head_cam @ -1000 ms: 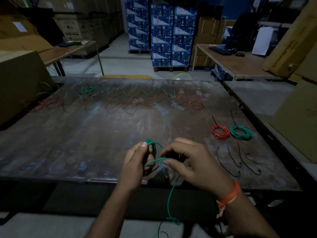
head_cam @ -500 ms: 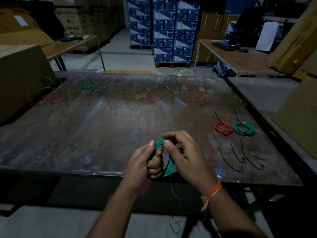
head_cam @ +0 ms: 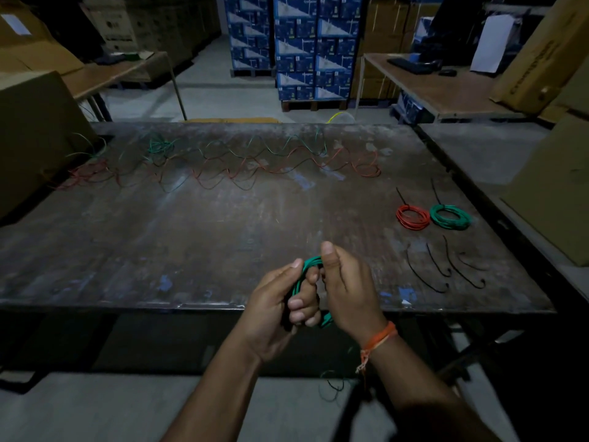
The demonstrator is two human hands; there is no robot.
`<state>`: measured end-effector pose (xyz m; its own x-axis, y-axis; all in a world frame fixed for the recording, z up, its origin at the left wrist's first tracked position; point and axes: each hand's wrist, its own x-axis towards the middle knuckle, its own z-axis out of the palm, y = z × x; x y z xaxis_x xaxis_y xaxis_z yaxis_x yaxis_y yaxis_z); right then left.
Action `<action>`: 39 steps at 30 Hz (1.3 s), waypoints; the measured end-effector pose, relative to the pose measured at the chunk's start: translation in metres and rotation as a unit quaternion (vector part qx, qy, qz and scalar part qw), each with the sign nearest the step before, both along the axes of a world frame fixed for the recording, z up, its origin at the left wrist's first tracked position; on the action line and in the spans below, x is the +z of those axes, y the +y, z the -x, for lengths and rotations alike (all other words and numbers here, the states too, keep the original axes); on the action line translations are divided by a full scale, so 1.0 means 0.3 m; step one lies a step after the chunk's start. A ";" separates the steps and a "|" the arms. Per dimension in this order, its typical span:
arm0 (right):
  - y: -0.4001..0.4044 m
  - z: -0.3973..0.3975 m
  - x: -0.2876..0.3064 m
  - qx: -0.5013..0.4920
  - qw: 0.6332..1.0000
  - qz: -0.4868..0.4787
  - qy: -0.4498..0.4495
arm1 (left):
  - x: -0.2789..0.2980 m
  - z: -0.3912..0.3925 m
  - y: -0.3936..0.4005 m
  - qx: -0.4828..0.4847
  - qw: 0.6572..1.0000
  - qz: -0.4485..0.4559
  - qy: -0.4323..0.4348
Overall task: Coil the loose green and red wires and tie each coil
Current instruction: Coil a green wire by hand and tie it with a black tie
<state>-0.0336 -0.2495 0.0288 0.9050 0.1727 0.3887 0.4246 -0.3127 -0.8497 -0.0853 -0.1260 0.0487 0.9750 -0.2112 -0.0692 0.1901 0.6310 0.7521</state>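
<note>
Green coil [head_cam: 308, 272]: at the bench's [head_cam: 191, 244] near edge, gripped by left hand [head_cam: 278, 301] with fingers curled round it; right hand [head_cam: 345, 290] pinches its top, apparently between thumb and fingers. Tail hangs below the edge. Loose wires [head_cam: 242, 164]: green and red, strung along the far edge. Tied red coil [head_cam: 412, 217] and tied green coil [head_cam: 450, 217]: touching, near right edge. Black ties [head_cam: 446, 269]: just nearer.

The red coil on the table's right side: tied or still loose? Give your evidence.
Tied. The red coil lies flat in neat rings with a black tie sticking out from its far edge, beside the green coil.
</note>
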 end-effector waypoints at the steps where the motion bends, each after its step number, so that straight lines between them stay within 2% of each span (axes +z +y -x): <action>1: -0.010 0.000 -0.007 0.001 1.000 0.006 -0.004 | -0.007 0.004 -0.005 -0.007 1.000 -0.001 0.003; 8: -0.085 -0.007 -0.016 0.002 1.000 0.007 -0.016 | -0.024 -0.014 -0.060 -0.056 0.998 0.028 0.005; 12: -0.138 -0.031 -0.019 -0.006 1.000 0.025 -0.016 | -0.005 -0.022 -0.148 0.021 0.999 -0.032 0.015; 21: -0.299 -0.073 -0.023 0.011 0.999 0.031 -0.027 | -0.007 -0.045 -0.333 0.080 0.996 -0.009 0.033; 27: -0.389 -0.075 -0.034 0.037 0.996 -0.030 0.077 | -0.019 -0.064 -0.405 0.105 0.992 0.035 0.054; 33: -0.474 -0.051 -0.076 0.067 0.982 -0.068 0.161 | -0.007 -0.099 -0.420 0.081 0.992 0.065 0.071; 39: -0.455 -0.036 -0.072 -0.013 0.999 0.020 0.041 | -0.010 -0.101 -0.422 0.052 0.991 0.082 0.087</action>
<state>-0.0227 -0.3861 0.0071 0.9382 0.1626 0.3056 0.3446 -0.3567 -0.8683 -0.0551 -0.2527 0.0456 0.9682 -0.1334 -0.2117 0.2363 0.7656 0.5984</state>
